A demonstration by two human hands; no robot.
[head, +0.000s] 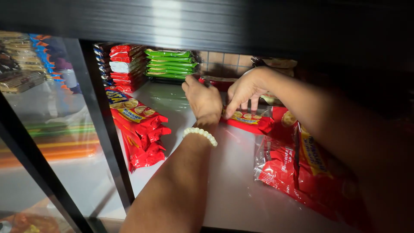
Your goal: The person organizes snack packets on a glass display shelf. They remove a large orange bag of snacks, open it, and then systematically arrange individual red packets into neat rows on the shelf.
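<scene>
Nearest you, your left forearm with its white bead bracelet [199, 134] reaches into the cabinet over the white shelf [233, 190]. Right of that forearm, the torn clear multipack of red biscuit packets [297, 168] lies partly emptied, so stocking looks well under way but unfinished. Left of the forearm, a stack of red packets [140, 129] already lies fanned out. Beyond the bracelet, your left hand [202, 100] is curled, knuckles up; what it grips I cannot tell. Just right of it, your right hand [246, 90] presses spread fingertips on one red biscuit packet [248, 121], flat on the shelf, yellow-labelled. Farthest back stand green packets [170, 64] and red-and-white packets [125, 64].
</scene>
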